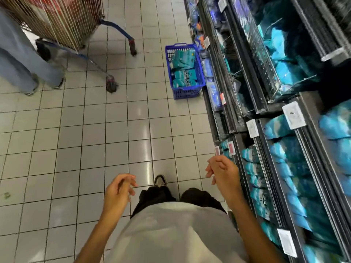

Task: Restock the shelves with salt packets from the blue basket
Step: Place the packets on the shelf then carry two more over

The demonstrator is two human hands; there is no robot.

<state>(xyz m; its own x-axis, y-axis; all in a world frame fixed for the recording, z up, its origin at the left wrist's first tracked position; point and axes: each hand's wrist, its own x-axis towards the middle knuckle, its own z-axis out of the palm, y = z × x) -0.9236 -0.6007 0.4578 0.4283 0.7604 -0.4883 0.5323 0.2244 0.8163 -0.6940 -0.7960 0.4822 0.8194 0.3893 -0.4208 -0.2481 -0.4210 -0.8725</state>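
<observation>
A blue basket (197, 54) stands on the tiled floor against the foot of the shelves, some steps ahead of me. Several teal salt packets (183, 72) lie inside it. The dark shelves (264, 109) run along my right side, stocked with teal and blue packets (281, 154). My left hand (117, 190) hangs in front of my waist with loosely curled fingers and holds nothing. My right hand (222, 171) is raised beside the lower shelf edge, fingers loosely curled, with nothing in it.
A wire shopping trolley (62, 21) on wheels stands at the upper left. A person in grey trousers (20, 61) stands beside it. White price tags (293, 114) hang on the shelf rails. Pale floor tiles (114, 130) stretch between me and the basket.
</observation>
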